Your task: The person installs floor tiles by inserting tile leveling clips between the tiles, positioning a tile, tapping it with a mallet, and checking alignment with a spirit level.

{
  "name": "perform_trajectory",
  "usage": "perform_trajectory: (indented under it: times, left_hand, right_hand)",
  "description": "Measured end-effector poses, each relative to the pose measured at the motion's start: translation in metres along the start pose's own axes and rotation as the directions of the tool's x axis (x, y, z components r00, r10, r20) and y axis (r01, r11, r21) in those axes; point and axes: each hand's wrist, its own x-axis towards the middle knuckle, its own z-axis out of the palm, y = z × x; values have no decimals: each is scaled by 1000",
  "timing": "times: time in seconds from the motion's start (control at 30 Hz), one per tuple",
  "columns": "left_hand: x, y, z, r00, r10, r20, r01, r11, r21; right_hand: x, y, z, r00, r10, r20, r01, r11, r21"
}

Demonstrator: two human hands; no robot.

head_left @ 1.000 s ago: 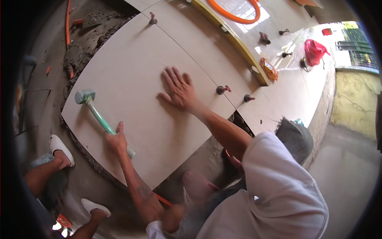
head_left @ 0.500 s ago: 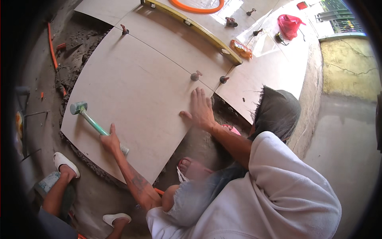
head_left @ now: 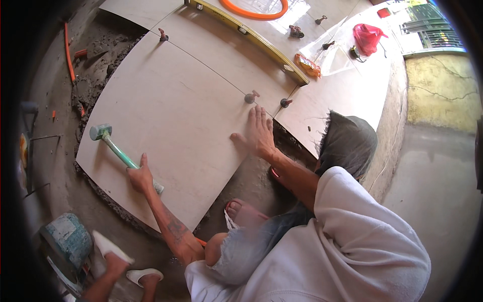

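Note:
A large pale floor tile point(head_left: 166, 105) lies in front of me. My left hand point(head_left: 140, 177) is closed around the green handle of a mallet point(head_left: 119, 151), whose thick greyish head is over the tile's left part. My right hand point(head_left: 259, 133) rests flat on the tile near its right edge, fingers stretched and thumb apart, holding nothing. Just beyond those fingertips stands a tile-levelling clip with a red handle point(head_left: 250, 97), at the seam with the neighbouring tile. Another clip point(head_left: 286, 103) stands to the right of it, and one more point(head_left: 163, 35) at the seam's far left end.
A long yellow spirit level point(head_left: 246, 32) lies across the tiles beyond, near an orange hose point(head_left: 256, 16), an orange packet point(head_left: 307, 65) and a red plastic bag point(head_left: 369, 39). Loose dark mortar point(head_left: 103, 68) borders the tile's left side. At lower left are a bucket point(head_left: 70, 236) and another person's white slippers point(head_left: 108, 246).
The other person's farther foot has moved right and nearer, and more of the bucket shows. My hands keep nearly the same places on the mallet and the tile.

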Motion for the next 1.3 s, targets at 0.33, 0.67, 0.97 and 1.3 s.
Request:
perform_trajectory:
  times: [0.33,0.67,0.97,1.3]
  left_hand:
    - [-3,3,-2,1000,-13,3,13,1000,-5]
    - [-6,5,-5,999,-38,27,39,998,-40]
    - [1,0,-3,999,7,33,-7,1000,16]
    - [-127,-86,21,969,244,39,-245,969,30]
  right_hand:
    - [3,3,9,983,-81,-167,61,991,-118]
    - [-2,-5,18,988,-33,-153,19,995,-95]
    - [-83,-52,42,938,-314,144,298,947,121]
    - [-67,-46,36,945,-257,200,234,963,130]
